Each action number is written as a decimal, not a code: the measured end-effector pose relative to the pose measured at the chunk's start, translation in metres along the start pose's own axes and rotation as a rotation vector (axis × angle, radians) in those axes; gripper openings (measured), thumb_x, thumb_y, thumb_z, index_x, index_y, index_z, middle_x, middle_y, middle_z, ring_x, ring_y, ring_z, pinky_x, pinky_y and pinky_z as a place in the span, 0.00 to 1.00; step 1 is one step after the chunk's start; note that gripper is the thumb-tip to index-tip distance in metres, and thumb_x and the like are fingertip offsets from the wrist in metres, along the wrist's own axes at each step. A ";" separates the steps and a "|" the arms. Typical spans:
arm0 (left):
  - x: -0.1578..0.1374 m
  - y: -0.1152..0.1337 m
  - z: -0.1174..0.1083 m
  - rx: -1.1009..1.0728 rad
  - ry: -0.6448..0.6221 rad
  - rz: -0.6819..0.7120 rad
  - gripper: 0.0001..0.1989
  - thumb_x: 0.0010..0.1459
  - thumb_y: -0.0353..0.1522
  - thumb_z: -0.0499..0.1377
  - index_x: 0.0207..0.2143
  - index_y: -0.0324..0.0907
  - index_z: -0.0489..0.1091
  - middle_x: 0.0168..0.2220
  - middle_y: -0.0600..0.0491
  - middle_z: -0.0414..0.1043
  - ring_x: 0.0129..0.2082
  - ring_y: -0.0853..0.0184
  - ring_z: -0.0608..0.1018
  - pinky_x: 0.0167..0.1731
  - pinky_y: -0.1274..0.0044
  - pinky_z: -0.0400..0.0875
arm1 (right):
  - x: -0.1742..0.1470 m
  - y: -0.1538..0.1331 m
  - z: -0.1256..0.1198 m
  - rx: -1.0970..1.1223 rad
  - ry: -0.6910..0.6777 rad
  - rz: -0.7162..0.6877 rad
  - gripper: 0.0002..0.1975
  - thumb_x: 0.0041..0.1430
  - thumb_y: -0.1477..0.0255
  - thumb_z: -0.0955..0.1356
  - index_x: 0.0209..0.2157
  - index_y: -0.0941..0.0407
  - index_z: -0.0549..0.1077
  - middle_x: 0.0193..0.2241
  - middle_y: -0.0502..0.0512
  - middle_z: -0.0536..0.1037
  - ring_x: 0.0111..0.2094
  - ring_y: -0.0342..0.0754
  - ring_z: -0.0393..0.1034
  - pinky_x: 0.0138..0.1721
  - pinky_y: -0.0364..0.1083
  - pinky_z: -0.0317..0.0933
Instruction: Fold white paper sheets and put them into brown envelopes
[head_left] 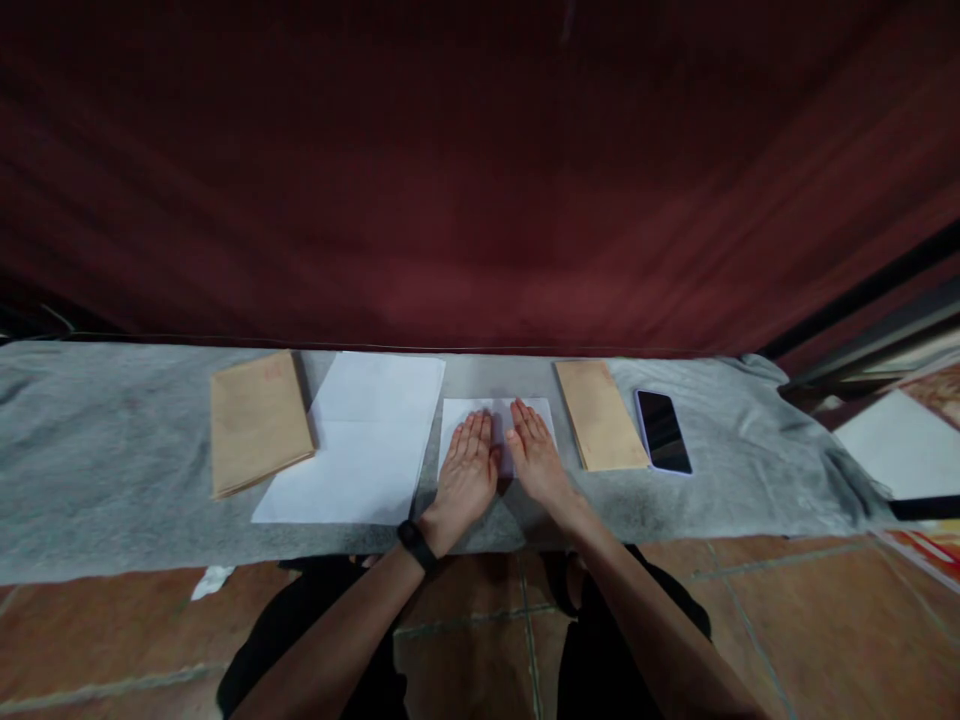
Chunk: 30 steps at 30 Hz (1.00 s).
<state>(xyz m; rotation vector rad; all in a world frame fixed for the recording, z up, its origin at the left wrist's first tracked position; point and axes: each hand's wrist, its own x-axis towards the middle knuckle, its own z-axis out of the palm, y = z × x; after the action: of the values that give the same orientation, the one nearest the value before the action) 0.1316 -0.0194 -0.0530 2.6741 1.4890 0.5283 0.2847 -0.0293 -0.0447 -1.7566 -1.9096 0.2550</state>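
A small white sheet of paper (501,410), which looks folded, lies on the grey cloth before me. My left hand (470,465) rests flat on its left part, fingers stretched out and pointing away from me. Flat on the right part is my right hand (536,455), its fingers also extended. A narrow gap separates the two hands, and neither grips anything. To the left lie large white sheets (367,440); a fold line crosses the top one. Right of my hands is a brown envelope (602,415).
A stack of brown envelopes (259,425) overlaps the white sheets' left side. A phone (664,432) lies right of the single envelope. The grey cloth (112,460) covers a long narrow surface, backed by a dark red curtain (465,200). A crumpled white scrap (212,581) is on the tiled floor.
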 end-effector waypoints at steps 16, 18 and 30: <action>0.037 -0.005 0.015 0.072 -0.140 -0.112 0.29 0.67 0.29 0.42 0.69 0.25 0.51 0.71 0.36 0.48 0.72 0.55 0.51 0.70 0.63 0.47 | 0.023 0.000 0.028 -0.158 -0.073 0.032 0.29 0.75 0.62 0.51 0.69 0.62 0.57 0.69 0.62 0.58 0.71 0.51 0.48 0.70 0.56 0.43; 0.037 -0.007 0.015 0.062 -0.120 -0.128 0.29 0.68 0.29 0.41 0.68 0.24 0.52 0.71 0.35 0.48 0.72 0.55 0.51 0.70 0.62 0.47 | 0.021 0.003 0.029 -0.202 -0.053 0.044 0.30 0.75 0.61 0.52 0.69 0.64 0.57 0.69 0.64 0.56 0.71 0.53 0.48 0.70 0.56 0.43; 0.026 -0.017 0.019 0.026 0.010 -0.181 0.30 0.67 0.33 0.43 0.67 0.24 0.53 0.70 0.34 0.51 0.72 0.54 0.52 0.69 0.59 0.51 | 0.000 0.029 0.023 -0.297 0.079 0.059 0.34 0.74 0.58 0.54 0.68 0.71 0.54 0.68 0.74 0.56 0.70 0.61 0.50 0.68 0.61 0.48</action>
<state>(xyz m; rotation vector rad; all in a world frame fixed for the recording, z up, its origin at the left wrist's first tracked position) 0.1361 0.0145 -0.0672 2.5243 1.7297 0.5143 0.2990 -0.0204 -0.0778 -1.9825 -1.9182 -0.0825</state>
